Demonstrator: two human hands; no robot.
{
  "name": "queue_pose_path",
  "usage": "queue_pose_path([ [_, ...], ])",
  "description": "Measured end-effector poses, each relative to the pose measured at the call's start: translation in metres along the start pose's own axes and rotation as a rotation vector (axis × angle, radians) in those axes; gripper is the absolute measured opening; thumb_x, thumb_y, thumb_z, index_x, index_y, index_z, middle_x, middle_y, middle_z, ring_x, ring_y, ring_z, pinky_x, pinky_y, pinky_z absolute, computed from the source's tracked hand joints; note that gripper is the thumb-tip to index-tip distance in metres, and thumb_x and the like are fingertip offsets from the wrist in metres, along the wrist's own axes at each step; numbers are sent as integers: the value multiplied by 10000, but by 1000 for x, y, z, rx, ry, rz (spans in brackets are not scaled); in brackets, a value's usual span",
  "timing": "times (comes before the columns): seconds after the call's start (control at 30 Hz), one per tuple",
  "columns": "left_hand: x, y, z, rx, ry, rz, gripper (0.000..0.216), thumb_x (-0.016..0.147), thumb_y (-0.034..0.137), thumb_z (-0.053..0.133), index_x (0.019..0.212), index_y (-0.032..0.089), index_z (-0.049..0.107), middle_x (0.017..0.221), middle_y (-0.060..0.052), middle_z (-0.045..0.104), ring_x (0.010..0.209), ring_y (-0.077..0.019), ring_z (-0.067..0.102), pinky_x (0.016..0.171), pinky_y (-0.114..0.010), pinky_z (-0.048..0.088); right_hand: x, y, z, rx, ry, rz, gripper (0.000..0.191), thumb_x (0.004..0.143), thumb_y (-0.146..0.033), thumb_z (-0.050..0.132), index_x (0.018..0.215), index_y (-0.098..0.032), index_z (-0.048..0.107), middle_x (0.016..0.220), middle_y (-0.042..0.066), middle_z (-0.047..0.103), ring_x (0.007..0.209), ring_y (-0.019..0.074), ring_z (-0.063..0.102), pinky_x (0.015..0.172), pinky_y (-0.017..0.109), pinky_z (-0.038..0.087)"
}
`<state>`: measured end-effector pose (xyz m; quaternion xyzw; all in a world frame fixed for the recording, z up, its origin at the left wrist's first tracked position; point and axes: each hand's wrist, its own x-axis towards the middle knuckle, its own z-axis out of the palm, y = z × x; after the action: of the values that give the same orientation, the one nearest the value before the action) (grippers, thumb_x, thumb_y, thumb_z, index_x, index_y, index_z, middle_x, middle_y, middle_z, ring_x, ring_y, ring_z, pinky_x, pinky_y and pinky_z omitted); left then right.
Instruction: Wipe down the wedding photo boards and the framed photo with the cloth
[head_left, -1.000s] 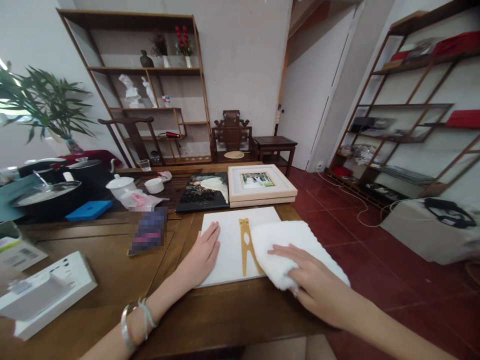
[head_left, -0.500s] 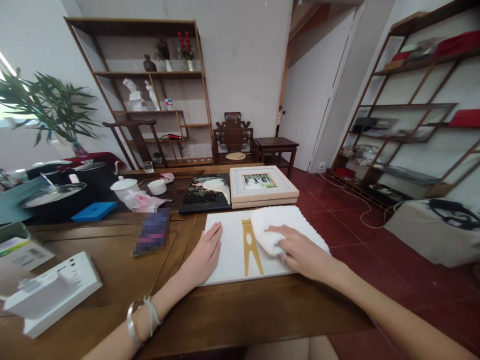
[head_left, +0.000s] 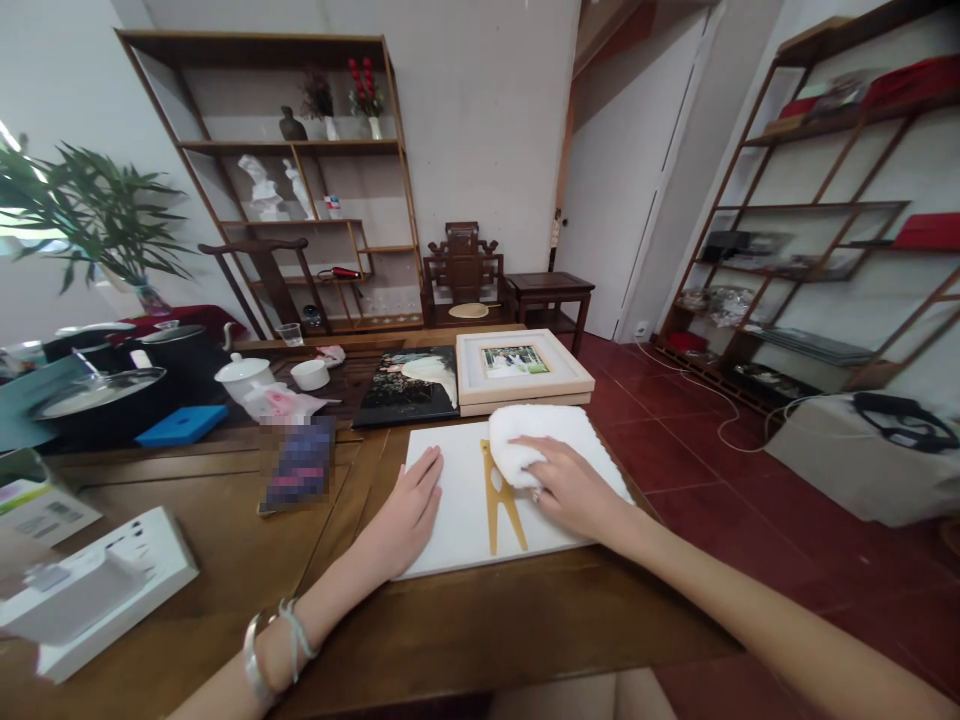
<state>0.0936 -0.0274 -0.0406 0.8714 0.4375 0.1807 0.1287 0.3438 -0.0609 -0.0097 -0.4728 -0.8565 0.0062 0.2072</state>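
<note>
Left grip: my left hand (head_left: 412, 510), fingers extended and together, laid on the left side of a white board (head_left: 457, 505); nothing held.

Right grip: my right hand (head_left: 574, 488), closed over a bunched white cloth (head_left: 577, 430), index finger stretched across it, the others curled in.

Yellow cat-shaped piece (head_left: 492, 515): flat on the board between my hands, two legs toward me, the cloth overlapping the right of its head.

Board: on the wooden counter (head_left: 465, 625), near a framed photo (head_left: 517, 362).

Changes from one second earlier: cloth and right hand farther from me; the right leg's foot, then covered, now visible; left hand still on the board.
</note>
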Motion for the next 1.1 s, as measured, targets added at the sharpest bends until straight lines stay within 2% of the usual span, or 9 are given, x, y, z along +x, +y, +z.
queue_pose_path([
  [0.13,0,0,0,-7,19,10,462,928,259,249,1363,119,313,1451,-142,280,1341,-240,219,1089,-474,180,7,-12,7,-55,-42,-31,356,665,-17,455,940,-103,664,1278,143,504,1212,285,405,1026,481,277],
  [0.3,1,3,0,5,-9,-17,475,920,247,235,1356,75,312,1453,-157,267,1350,-237,194,1092,-483,151,-40,-57,6,-123,-119,-124,208,698,-70,490,765,-130,677,1336,139,437,1264,333,310,1038,523,223],
  [0.4,1,3,0,7,-12,-34,479,916,246,246,1353,62,315,1450,-161,271,1351,-235,187,1097,-465,148,-54,-68,6,-96,-126,-189,150,706,-124,523,722,-151,669,1361,112,413,1277,330,285,1051,517,198],
  [0.47,2,1,1,7,-2,-22,474,918,249,250,1354,77,320,1448,-154,280,1350,-232,193,1098,-458,150,-47,-64,5,-82,-110,-170,182,707,-99,507,759,-154,672,1350,99,431,1273,305,301,1053,493,214],
  [0.6,4,-2,2,8,10,8,468,923,265,246,1355,105,326,1449,-144,285,1346,-230,206,1095,-458,163,-5,-43,5,-70,-110,-100,260,693,-49,496,864,-134,673,1292,116,491,1227,287,376,1026,470,281],
  [0.7,5,-3,2,15,6,0,472,924,265,238,1354,91,324,1448,-150,283,1347,-228,203,1095,-458,160,22,-31,7,-96,-112,-108,284,693,-32,501,903,-127,667,1258,114,518,1198,283,409,1009,458,309],
  [0.77,5,-3,2,19,1,-4,473,923,260,235,1354,82,318,1449,-154,280,1348,-228,200,1095,-466,154,27,-30,8,-146,-117,-134,253,709,-36,499,873,-122,671,1249,122,520,1200,294,400,1006,475,304],
  [0.93,6,-2,2,14,2,8,464,923,242,240,1356,97,314,1453,-146,274,1348,-230,198,1093,-471,166,-5,-52,5,-230,-168,-232,210,753,-64,483,793,-120,682,1271,148,480,1241,325,333,1009,518,274],
  [1.1,6,0,1,7,-11,-7,466,926,240,228,1356,83,310,1451,-157,272,1350,-234,188,1089,-480,173,-38,-74,-1,-169,-201,-273,185,778,-175,510,798,-153,692,1313,134,444,1252,349,302,1005,553,259],
])
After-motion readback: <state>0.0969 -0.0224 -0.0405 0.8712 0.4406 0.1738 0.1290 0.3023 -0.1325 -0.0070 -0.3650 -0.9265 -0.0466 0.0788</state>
